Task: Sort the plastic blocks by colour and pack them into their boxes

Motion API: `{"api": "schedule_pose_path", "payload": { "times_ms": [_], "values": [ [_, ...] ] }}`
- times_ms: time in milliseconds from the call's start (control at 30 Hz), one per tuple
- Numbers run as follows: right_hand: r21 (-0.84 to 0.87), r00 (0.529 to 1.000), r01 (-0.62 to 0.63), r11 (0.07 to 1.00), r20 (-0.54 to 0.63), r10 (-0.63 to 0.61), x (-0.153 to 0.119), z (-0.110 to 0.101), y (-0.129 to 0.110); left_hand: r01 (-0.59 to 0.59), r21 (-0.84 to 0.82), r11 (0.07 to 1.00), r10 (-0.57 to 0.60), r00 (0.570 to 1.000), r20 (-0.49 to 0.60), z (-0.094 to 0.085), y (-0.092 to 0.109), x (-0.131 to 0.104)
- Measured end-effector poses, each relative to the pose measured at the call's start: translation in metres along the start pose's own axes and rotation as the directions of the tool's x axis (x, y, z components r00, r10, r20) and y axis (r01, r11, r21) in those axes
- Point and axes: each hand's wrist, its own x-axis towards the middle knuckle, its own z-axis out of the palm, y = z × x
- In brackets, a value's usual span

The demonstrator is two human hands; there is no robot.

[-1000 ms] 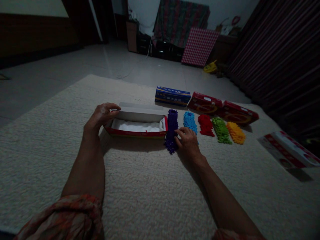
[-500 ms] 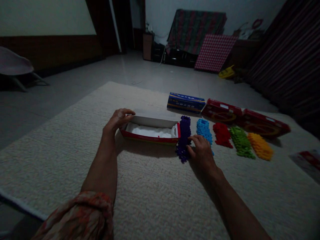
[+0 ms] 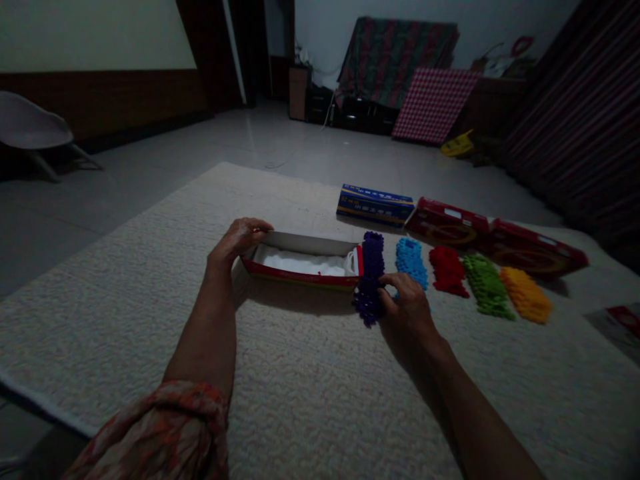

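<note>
A long open cardboard box point(image 3: 305, 277), red on its front side, lies on the mat with white padding inside. My left hand point(image 3: 241, 240) is closed around the box's left end. At the other end, a strip of purple knobbly plastic pieces point(image 3: 373, 257) runs right beside the box. My right hand point(image 3: 407, 300) pinches at the strip's right edge, thumb and forefinger close together on the purple. Behind that hand sits a light blue pile of similar pieces point(image 3: 411, 260), partly covered by the fingers.
Red point(image 3: 449, 270), green point(image 3: 486, 285) and yellow point(image 3: 525, 295) piles lie in a row to the right. A blue box point(image 3: 374, 205) and two dark red boxes point(image 3: 447, 225) stand behind them on the pale mat point(image 3: 295, 387). A chair point(image 3: 35, 123) is at far left.
My right thumb and forefinger have drawn slightly closer at the purple strip's edge. My left hand still holds the box. The whole view has shifted slightly.
</note>
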Motion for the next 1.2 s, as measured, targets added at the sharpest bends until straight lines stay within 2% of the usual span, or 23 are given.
{"api": "schedule_pose_path", "payload": {
  "times_ms": [200,400,500,567,667,767,900,1000,1100,1200],
  "values": [
    [0.080,0.999,-0.042,0.996,0.008,0.042,0.000,-0.001,0.001,0.005,-0.021,1.000,-0.005,1.000,-0.017,-0.002,0.004,-0.002],
    [0.044,0.998,-0.052,0.998,0.029,0.050,0.000,-0.004,0.000,-0.003,-0.090,0.996,0.003,1.000,-0.001,0.001,0.007,-0.003],
    [0.115,0.997,-0.079,0.990,0.026,0.076,0.002,-0.005,0.000,-0.016,-0.066,0.998,0.014,1.000,-0.023,-0.001,0.009,-0.003],
    [0.171,0.993,-0.118,0.978,0.025,0.116,0.003,-0.007,0.002,-0.006,-0.043,0.999,0.006,1.000,-0.001,-0.004,0.011,-0.002],
    [0.233,0.982,-0.187,0.954,0.032,0.185,0.007,-0.017,0.006,-0.011,-0.021,1.000,0.012,0.997,0.071,-0.010,0.015,0.003],
    [0.285,0.973,-0.232,0.930,0.052,0.227,0.015,-0.032,0.010,-0.079,-0.031,0.996,0.082,0.991,0.103,-0.013,0.018,0.013],
    [0.337,0.962,-0.266,0.903,0.031,0.272,0.037,-0.048,-0.002,-0.115,-0.085,0.990,0.127,0.981,0.149,-0.011,0.017,0.024],
    [0.381,0.975,-0.216,0.899,0.038,0.218,0.063,-0.045,-0.028,-0.108,-0.067,0.992,0.120,0.971,0.205,-0.008,0.016,0.027],
    [0.395,0.993,-0.097,0.913,0.099,0.062,0.087,-0.032,-0.057,-0.104,-0.019,0.994,0.106,0.970,0.220,-0.006,0.016,0.026],
    [0.332,0.981,0.040,0.943,0.167,-0.100,0.104,-0.013,-0.076,-0.108,-0.022,0.994,0.110,0.970,0.218,-0.005,0.017,0.024]
  ]
}}
